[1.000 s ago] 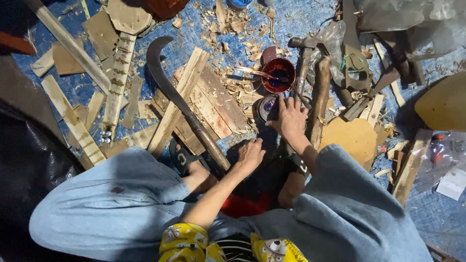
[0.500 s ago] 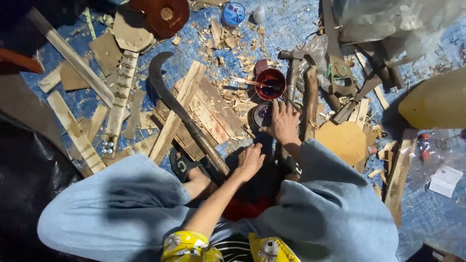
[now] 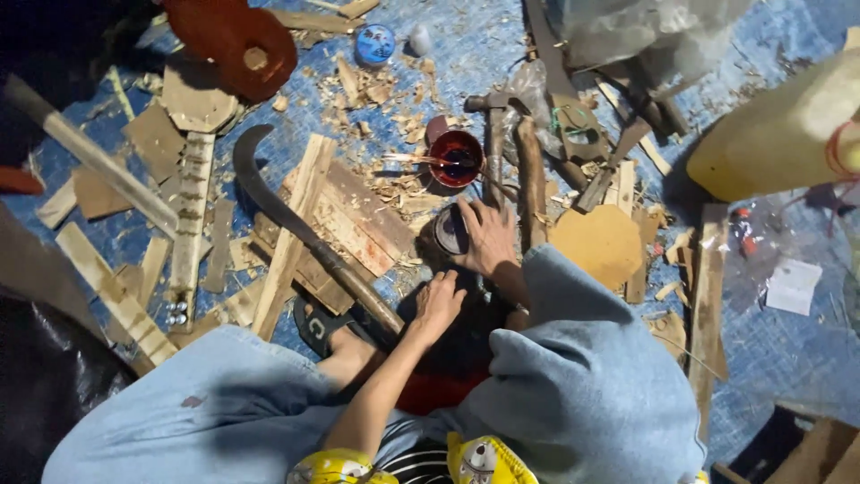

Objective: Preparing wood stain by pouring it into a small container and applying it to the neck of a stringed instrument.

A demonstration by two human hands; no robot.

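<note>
I sit on the floor in light blue jeans with my knees spread. My right hand [image 3: 488, 237] rests on top of a small round tin [image 3: 451, 230], fingers spread over its rim. My left hand [image 3: 439, 305] lies palm down on a dark red and black piece [image 3: 452, 358] between my legs. Just beyond the tin stands a small red pot of dark red paint [image 3: 457, 159] with a brush stick [image 3: 417, 161] lying across it. A long curved blade [image 3: 305, 233] with a dark handle runs diagonally to the left of my hands.
Wood offcuts, planks [image 3: 291, 237] and shavings cover the blue floor mat. A hammer [image 3: 494, 143] lies beyond my right hand. A red-brown wooden disc shape [image 3: 237, 40] sits at top left, a blue tin [image 3: 374, 43] near it, a yellowish rounded object [image 3: 779, 134] at right.
The view has shifted so the floor items sit lower in frame. My right hand has stayed on the round tin and my left hand on the dark piece.
</note>
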